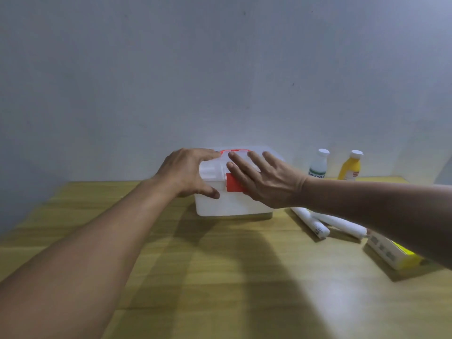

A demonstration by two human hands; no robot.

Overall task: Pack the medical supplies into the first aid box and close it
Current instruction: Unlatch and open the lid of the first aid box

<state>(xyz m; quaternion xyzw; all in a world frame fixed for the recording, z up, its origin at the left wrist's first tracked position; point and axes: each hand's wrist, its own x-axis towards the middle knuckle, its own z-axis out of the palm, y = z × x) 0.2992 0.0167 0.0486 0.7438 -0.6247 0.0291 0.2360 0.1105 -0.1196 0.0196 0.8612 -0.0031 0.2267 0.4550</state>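
Observation:
A white first aid box (230, 204) with a red latch and red handle stands at the far middle of the wooden table, its lid down. My left hand (188, 172) clasps the box's left top corner, thumb on the front and fingers over the lid. My right hand (264, 179) lies flat with spread fingers over the lid's front and partly covers the red latch. Right of the box lie two white rolls (325, 222) and a white-and-yellow carton (389, 253). A clear bottle (318, 165) and a yellow bottle (351, 166) stand at the back right.
The wooden table (220, 277) runs from the near edge to a plain grey wall behind the box. My right forearm crosses above the rolls and the carton and hides part of each.

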